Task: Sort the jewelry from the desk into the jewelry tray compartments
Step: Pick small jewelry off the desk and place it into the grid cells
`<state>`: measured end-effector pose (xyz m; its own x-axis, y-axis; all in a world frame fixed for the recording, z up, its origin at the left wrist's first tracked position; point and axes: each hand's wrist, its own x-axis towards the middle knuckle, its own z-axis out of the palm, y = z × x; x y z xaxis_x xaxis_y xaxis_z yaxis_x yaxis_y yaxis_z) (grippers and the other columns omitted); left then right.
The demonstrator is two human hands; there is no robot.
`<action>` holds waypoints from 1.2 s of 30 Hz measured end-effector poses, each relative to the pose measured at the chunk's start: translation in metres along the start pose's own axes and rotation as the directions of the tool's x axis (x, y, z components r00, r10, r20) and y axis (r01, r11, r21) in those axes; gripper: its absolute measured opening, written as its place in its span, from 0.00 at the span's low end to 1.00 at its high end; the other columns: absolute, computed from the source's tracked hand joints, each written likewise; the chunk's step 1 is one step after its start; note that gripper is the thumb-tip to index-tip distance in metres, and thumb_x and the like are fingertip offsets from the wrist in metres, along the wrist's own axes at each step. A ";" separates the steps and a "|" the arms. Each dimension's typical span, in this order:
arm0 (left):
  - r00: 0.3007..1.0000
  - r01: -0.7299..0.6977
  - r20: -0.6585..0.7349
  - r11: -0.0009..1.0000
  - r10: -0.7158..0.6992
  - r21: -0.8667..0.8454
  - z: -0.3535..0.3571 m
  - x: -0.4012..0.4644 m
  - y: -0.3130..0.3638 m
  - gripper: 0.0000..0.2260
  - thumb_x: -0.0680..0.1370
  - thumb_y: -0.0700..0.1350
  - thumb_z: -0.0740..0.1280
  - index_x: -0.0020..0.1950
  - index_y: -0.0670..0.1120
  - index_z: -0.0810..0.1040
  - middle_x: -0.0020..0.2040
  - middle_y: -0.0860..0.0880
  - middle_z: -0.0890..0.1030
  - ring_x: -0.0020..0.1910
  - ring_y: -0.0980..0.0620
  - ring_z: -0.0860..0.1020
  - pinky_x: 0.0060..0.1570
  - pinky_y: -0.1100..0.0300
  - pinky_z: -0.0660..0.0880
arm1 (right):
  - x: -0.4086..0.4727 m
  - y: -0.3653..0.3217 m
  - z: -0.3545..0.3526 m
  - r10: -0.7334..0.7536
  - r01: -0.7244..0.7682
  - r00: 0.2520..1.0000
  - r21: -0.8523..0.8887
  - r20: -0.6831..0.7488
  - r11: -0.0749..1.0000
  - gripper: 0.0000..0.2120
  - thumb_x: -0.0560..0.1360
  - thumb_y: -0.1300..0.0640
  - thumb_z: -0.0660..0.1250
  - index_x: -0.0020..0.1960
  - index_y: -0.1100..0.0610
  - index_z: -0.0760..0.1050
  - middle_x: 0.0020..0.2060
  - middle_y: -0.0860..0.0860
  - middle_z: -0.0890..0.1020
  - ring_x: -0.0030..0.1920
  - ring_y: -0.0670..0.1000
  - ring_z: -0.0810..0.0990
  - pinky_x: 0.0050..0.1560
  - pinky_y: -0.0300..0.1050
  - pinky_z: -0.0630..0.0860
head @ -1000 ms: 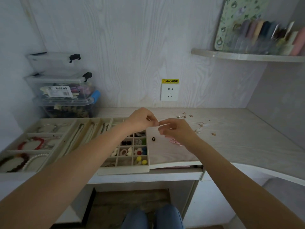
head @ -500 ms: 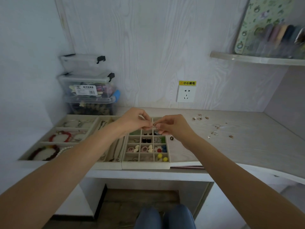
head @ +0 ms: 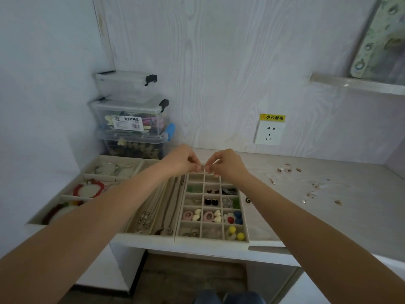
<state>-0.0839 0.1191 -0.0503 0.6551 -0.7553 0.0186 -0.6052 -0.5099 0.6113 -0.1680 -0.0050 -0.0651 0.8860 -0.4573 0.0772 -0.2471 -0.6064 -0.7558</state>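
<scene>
My left hand (head: 183, 160) and my right hand (head: 228, 164) meet fingertip to fingertip above the far row of the small-compartment jewelry tray (head: 212, 241). Together they pinch a tiny pale piece of jewelry (head: 206, 170); its shape is too small to tell. The tray's cells hold earrings, rings, and coloured pom-pom studs (head: 235, 233). Long trays to the left hold necklaces (head: 151, 211) and bracelets (head: 91, 188). Several small loose pieces (head: 289, 170) lie scattered on the desk to the right, and a small black piece (head: 247, 200) sits beside the tray.
Stacked clear plastic storage boxes (head: 131, 121) stand in the back left corner against the wall. A wall socket (head: 269, 133) is behind the desk. A shelf (head: 355, 85) juts out at the upper right. The desk's front edge curves off to the right.
The view has swung left, so the trays sit more centrally. Both hands have moved left together, from the bare desk beside the tray to above its far compartments, still pinching the small piece.
</scene>
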 end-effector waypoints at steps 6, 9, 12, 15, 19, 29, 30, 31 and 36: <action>0.999 0.048 0.012 0.981 -0.052 0.189 0.002 0.014 -0.019 0.09 0.74 0.44 0.70 0.52 0.42 0.83 0.45 0.49 0.82 0.44 0.56 0.77 0.46 0.63 0.69 | 0.021 0.000 0.025 0.033 -0.009 0.995 -0.245 0.093 0.969 0.07 0.72 0.59 0.71 0.48 0.60 0.82 0.45 0.53 0.82 0.46 0.50 0.79 0.44 0.41 0.73; 0.997 0.056 0.039 0.967 -0.068 0.250 0.004 0.020 -0.023 0.10 0.73 0.46 0.71 0.51 0.43 0.83 0.49 0.48 0.83 0.47 0.53 0.78 0.50 0.61 0.73 | 0.028 -0.003 0.031 0.072 -0.029 0.993 -0.387 0.097 0.922 0.10 0.72 0.58 0.71 0.51 0.60 0.82 0.52 0.54 0.80 0.51 0.52 0.79 0.45 0.43 0.74; 0.999 0.038 0.024 0.942 -0.049 0.332 0.006 0.023 -0.023 0.09 0.72 0.48 0.73 0.49 0.45 0.84 0.46 0.49 0.80 0.49 0.52 0.76 0.53 0.59 0.73 | 0.032 -0.005 0.034 0.083 -0.032 0.993 -0.484 0.086 0.875 0.12 0.72 0.55 0.70 0.53 0.59 0.80 0.54 0.54 0.78 0.51 0.53 0.78 0.42 0.44 0.73; 0.999 0.037 0.005 0.888 -0.044 0.458 0.010 0.022 -0.021 0.12 0.73 0.52 0.71 0.51 0.46 0.83 0.52 0.47 0.72 0.54 0.48 0.67 0.53 0.58 0.66 | 0.033 -0.008 0.037 0.136 -0.067 0.987 -0.535 0.090 0.842 0.10 0.73 0.55 0.68 0.48 0.61 0.73 0.50 0.55 0.79 0.46 0.53 0.77 0.41 0.43 0.72; 0.999 0.037 -0.004 0.833 -0.042 0.553 0.015 0.022 -0.018 0.15 0.74 0.53 0.68 0.52 0.44 0.80 0.59 0.43 0.70 0.60 0.43 0.65 0.57 0.54 0.65 | 0.032 -0.013 0.041 0.141 -0.070 0.986 -0.563 0.083 0.823 0.08 0.74 0.57 0.66 0.50 0.59 0.71 0.51 0.57 0.79 0.51 0.56 0.79 0.43 0.45 0.72; 0.999 0.040 -0.009 0.844 -0.042 0.534 0.018 0.026 -0.019 0.14 0.74 0.52 0.68 0.53 0.44 0.80 0.59 0.44 0.71 0.61 0.44 0.65 0.58 0.53 0.65 | 0.028 -0.008 0.037 0.142 -0.103 0.989 -0.505 0.039 0.857 0.09 0.73 0.56 0.69 0.48 0.60 0.73 0.47 0.55 0.79 0.47 0.55 0.79 0.41 0.45 0.73; 0.999 0.041 -0.010 0.849 -0.042 0.528 0.017 0.025 -0.019 0.15 0.74 0.52 0.68 0.55 0.44 0.80 0.59 0.44 0.71 0.61 0.44 0.65 0.58 0.54 0.64 | 0.029 -0.006 0.036 0.140 -0.102 0.989 -0.489 0.041 0.866 0.10 0.72 0.56 0.69 0.50 0.61 0.75 0.47 0.54 0.80 0.46 0.54 0.79 0.42 0.45 0.75; 0.999 0.044 -0.014 0.852 -0.043 0.522 0.016 0.024 -0.019 0.14 0.74 0.52 0.69 0.55 0.45 0.81 0.59 0.44 0.71 0.61 0.44 0.65 0.58 0.55 0.64 | 0.030 -0.004 0.035 0.132 -0.094 0.990 -0.471 0.050 0.877 0.10 0.73 0.56 0.69 0.52 0.60 0.78 0.48 0.54 0.81 0.46 0.54 0.79 0.44 0.46 0.77; 0.999 0.036 -0.003 0.861 -0.040 0.508 0.009 0.018 -0.019 0.11 0.76 0.51 0.65 0.56 0.52 0.81 0.62 0.46 0.69 0.62 0.45 0.63 0.59 0.54 0.63 | 0.025 0.000 0.033 0.107 -0.051 0.989 -0.433 0.105 0.900 0.10 0.74 0.57 0.66 0.53 0.54 0.81 0.52 0.52 0.81 0.48 0.53 0.80 0.43 0.45 0.76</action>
<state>-0.0648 0.1116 -0.0685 0.6801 -0.7332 -0.0030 -0.7271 -0.6750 0.1251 -0.1332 0.0048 -0.0844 0.8907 -0.4486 -0.0729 -0.4379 -0.8040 -0.4023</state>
